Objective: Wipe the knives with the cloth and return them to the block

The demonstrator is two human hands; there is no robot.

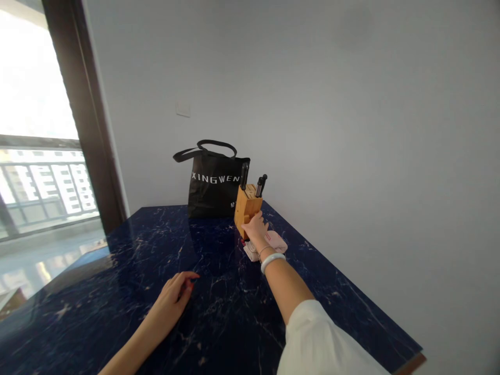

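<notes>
A wooden knife block [242, 211] stands upright at the table's far right, with black-handled knives [244, 176] and another dark handle with a silvery section [259, 186] sticking out of its top. My right hand [255, 228] reaches out and grips the block's lower front, thumb on the left side; its other fingers are partly hidden. Just under that hand and wrist lies a folded pale pink cloth [276, 241]. My left hand [177, 291] rests low over the near-left table, fingers loosely curved, the thumb a little apart from them, holding nothing I can see.
A black tote bag [213, 190] with white lettering stands behind the block to the left. The dark blue marbled table [219, 317] meets a grey wall [351, 156] along its right side. At the left is a window with a dark frame [84, 94].
</notes>
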